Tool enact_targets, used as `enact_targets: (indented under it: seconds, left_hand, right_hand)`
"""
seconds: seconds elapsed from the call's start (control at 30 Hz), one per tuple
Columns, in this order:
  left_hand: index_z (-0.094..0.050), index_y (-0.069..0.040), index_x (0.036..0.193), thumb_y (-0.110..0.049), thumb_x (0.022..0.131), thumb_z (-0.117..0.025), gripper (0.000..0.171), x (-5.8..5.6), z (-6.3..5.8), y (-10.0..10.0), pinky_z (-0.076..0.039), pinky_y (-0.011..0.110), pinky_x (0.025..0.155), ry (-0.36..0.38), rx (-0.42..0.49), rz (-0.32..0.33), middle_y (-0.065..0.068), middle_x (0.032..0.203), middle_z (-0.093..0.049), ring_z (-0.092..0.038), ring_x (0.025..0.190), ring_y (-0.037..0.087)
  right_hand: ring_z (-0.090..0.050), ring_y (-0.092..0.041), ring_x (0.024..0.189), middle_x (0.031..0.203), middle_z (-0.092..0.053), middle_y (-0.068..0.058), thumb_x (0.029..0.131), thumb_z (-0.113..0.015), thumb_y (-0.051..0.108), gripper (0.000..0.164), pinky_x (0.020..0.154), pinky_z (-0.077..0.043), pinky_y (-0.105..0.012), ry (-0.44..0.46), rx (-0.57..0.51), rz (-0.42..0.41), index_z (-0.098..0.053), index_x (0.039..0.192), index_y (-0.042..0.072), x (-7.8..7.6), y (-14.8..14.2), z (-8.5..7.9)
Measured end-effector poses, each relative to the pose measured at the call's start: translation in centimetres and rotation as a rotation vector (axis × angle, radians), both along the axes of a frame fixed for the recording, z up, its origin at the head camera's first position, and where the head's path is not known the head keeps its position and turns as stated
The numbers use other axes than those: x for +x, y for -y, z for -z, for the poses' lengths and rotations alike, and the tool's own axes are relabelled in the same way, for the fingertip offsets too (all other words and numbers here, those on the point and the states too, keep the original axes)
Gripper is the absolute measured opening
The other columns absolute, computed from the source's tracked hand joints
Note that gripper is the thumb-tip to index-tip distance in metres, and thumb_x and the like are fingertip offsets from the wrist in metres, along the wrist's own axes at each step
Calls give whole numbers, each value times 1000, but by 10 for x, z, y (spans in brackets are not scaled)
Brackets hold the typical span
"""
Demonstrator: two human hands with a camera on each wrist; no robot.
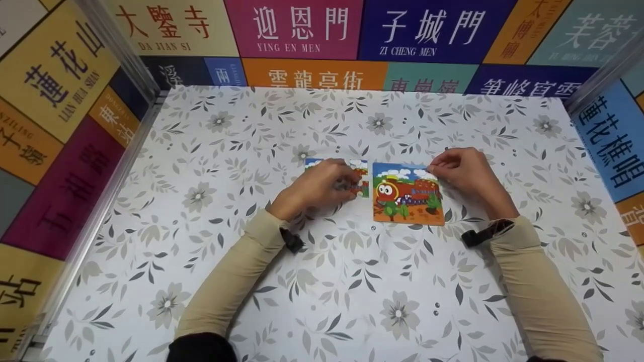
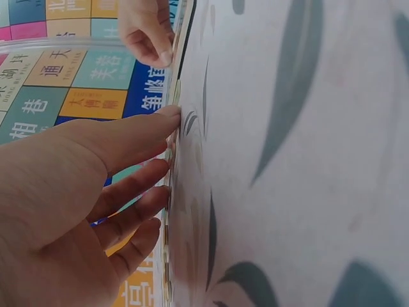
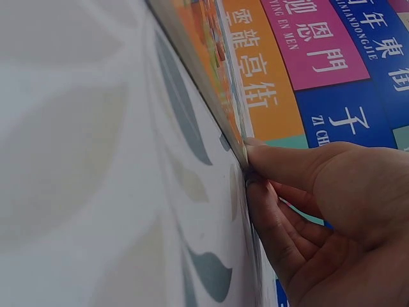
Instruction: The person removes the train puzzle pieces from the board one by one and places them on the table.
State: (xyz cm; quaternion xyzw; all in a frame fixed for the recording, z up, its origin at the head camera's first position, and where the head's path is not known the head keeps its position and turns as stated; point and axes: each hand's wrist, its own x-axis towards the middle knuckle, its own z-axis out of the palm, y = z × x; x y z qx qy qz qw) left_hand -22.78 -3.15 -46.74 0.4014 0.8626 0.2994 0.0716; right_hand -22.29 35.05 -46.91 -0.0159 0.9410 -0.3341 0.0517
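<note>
A square picture board [image 1: 406,201] with a cartoon red train lies right of centre on the table. My right hand [image 1: 465,173] is at its upper right corner; in the right wrist view the thumb and forefinger of the right hand [image 3: 326,204] pinch the edge of the board [image 3: 208,77]. To its left lies a second colourful picture [image 1: 363,188], mostly covered by my left hand [image 1: 322,183]. In the left wrist view the left hand [image 2: 83,185] has its fingers spread and gently bent, fingertips close over the surface, with nothing gripped.
A white cloth [image 1: 322,281] with grey flowers and leaves covers the table. Colourful panels [image 1: 302,30] with large lettering stand along the back and both sides. A dark strap [image 1: 485,234] is on the right wrist, another strap [image 1: 292,240] on the left.
</note>
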Motion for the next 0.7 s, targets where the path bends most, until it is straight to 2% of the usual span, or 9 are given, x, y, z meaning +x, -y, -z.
enact_targets:
  seconds: [0.17,0.37,0.53,0.7]
  left_hand:
    - [-81,-12,123,-24,95,-85,30,0,0,-1,-57,40,97,-8,5,-5,8,119,-74,-68,109,24]
    - [-79,-10,128,-29,96,-85,37,0,-3,-9,-54,38,104,-30,-4,-7,7,124,-73,-67,115,23]
    - [-78,-9,130,-24,98,-82,35,2,-4,-28,-56,34,99,-22,-3,35,9,123,-74,-69,109,22]
    - [-76,-11,133,-27,101,-78,35,8,-4,-52,-55,32,100,5,-31,50,5,127,-74,-68,114,20]
  right_hand:
    - [-70,-12,87,106,-79,-11,101,-79,40,30,72,-52,-19,18,4,8,-81,113,13,0,0,-1]
    - [-70,-15,89,107,-79,-11,101,-78,40,30,73,-52,-20,29,12,3,-81,114,14,-3,2,0]
    - [-69,-18,92,109,-77,-11,102,-77,40,30,74,-52,-22,56,7,15,-80,117,14,-1,1,-2]
    - [-68,-20,93,110,-77,-11,101,-77,41,32,73,-52,-23,64,6,16,-80,118,14,0,0,-2]
